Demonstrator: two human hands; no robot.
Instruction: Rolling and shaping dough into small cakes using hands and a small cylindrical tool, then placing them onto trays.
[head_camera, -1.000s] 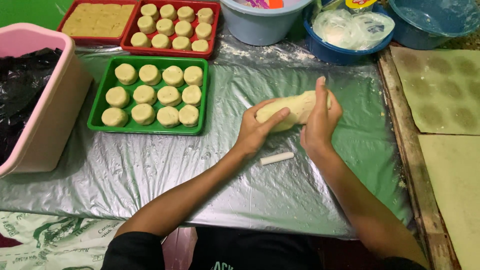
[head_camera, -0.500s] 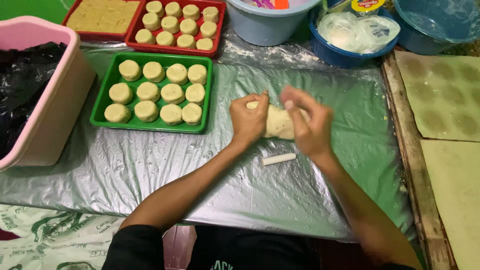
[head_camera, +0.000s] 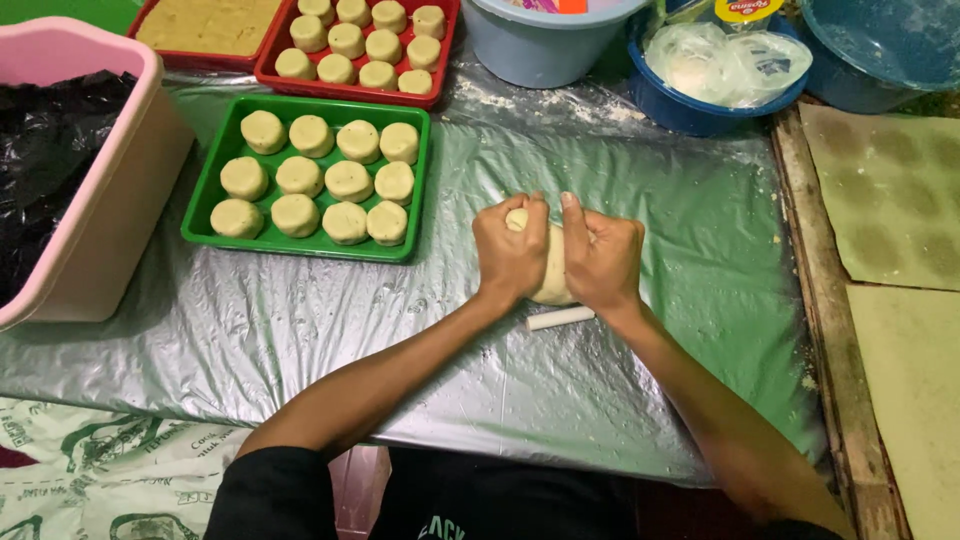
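Both forearms are bare to above the elbow, and the left hand (head_camera: 512, 258) and right hand (head_camera: 603, 262) show no gloves, rings or watch. A black short-sleeved top covers the upper arms. Pale printing, seemingly lettering, sits at its lower front edge, too cropped to make out.

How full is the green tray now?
Nearly full: the green tray holds eleven round dough pieces in three rows, and one corner spot is free.

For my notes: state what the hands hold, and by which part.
Both hands grip one dough log: the left hand on its left side, the right hand on its right side.
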